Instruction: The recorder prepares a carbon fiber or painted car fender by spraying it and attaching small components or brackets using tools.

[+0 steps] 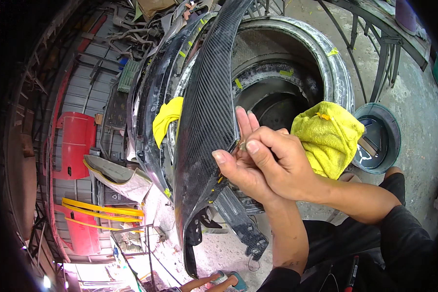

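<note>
My left hand (246, 177) is palm up with its thumb and fingers stretched out, beside the edge of a long curved carbon-fibre panel (199, 92). Across that palm lies my right hand (289, 168), its thumb and forefinger brought together. Whether a small thing sits between those fingertips, I cannot make out. The panel, black with a woven pattern, rests on its edge over a stack of tyres (343, 73) with bits of yellow tape. A yellow cloth (328, 141) is draped on the tyre rim next to my right hand, with a small orange scrap on top.
Another yellow cloth (168, 118) hangs beyond the panel. A round bucket (396, 146) stands on the floor at right, below a metal frame (392, 44). Red body panels (78, 146) and yellow strips (102, 209) are at left. Another person's legs (204, 281) show at the bottom.
</note>
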